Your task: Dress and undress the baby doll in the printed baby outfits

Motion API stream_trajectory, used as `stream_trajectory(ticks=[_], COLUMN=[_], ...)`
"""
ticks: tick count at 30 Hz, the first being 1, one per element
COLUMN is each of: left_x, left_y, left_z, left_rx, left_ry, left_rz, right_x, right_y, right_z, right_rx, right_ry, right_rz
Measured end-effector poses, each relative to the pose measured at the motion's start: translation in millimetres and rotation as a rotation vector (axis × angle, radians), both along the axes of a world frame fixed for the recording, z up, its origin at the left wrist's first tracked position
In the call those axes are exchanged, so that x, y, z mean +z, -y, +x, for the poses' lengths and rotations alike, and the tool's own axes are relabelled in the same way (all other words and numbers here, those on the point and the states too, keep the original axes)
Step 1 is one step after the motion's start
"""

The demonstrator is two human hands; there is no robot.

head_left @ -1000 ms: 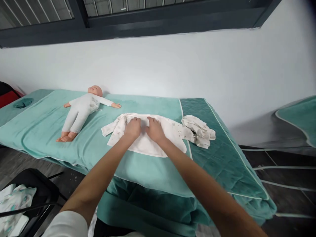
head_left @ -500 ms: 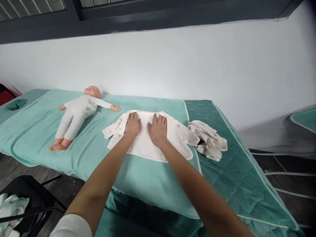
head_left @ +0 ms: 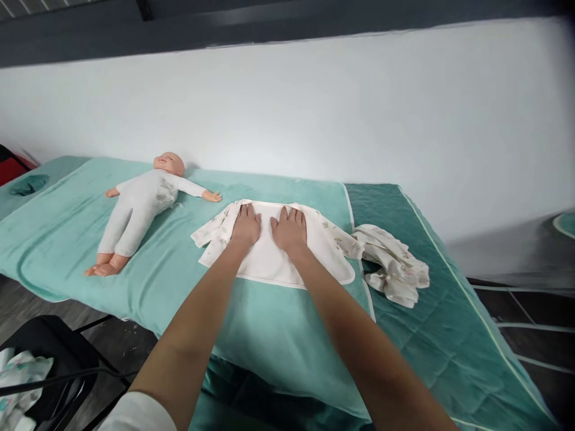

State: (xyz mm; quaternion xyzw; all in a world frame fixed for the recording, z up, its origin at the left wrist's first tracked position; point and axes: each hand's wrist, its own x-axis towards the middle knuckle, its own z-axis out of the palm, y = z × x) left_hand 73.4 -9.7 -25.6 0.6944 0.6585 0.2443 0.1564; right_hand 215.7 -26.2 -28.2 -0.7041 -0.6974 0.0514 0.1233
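Note:
A white baby shirt (head_left: 274, 263) with small printed motifs on its sleeves lies spread open on the green bed cover. My left hand (head_left: 246, 226) rests flat on the upper left of the shirt, fingers stretched toward its collar edge. Flat on the upper right is my right hand (head_left: 290, 230), thumb apart from the fingers. Touching the shirt's right sleeve, a crumpled heap of patterned white baby clothing (head_left: 392, 263) sits on the quilted part of the cover. To the left, a baby doll (head_left: 142, 200) in a white bodysuit lies on its back.
The green-covered bed (head_left: 179, 299) runs along a white wall (head_left: 287, 114). A black chair (head_left: 67, 353) with patterned cloth (head_left: 22, 383) on it stands at the lower left. The bed has a face hole (head_left: 29, 185) at its far left end.
The view has shifted slightly, so the clothing heap appears a little farther right. Both hands stay flat on the shirt, with hardly any movement.

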Motion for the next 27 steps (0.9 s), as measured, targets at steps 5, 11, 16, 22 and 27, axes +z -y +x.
stream_trajectory(ticks=[5,11,16,22,27], left_x=[5.2,2.2,-1.1,-3.1,-5.0], left_y=[19,40,62,106,156], left_z=[-5,-10,-16,-25,-38], left_rx=[-0.028,-0.007,-0.04,-0.062,-0.143], left_ry=[-0.105,-0.29,-0.333,-0.354,-0.335], left_rz=[-0.013,-0.024,0.002,0.066,0.153], right_x=[0,-2,-2,-3,-8], right_y=[17,47,81,126,166], right_z=[4,9,8,4,6], right_rx=[0.065,0.132,0.154,0.202,0.269], right_ry=[0.026,0.064,0.078,0.092,0.07], right_rz=[0.007,-0.016,-0.028,0.055,0.14])
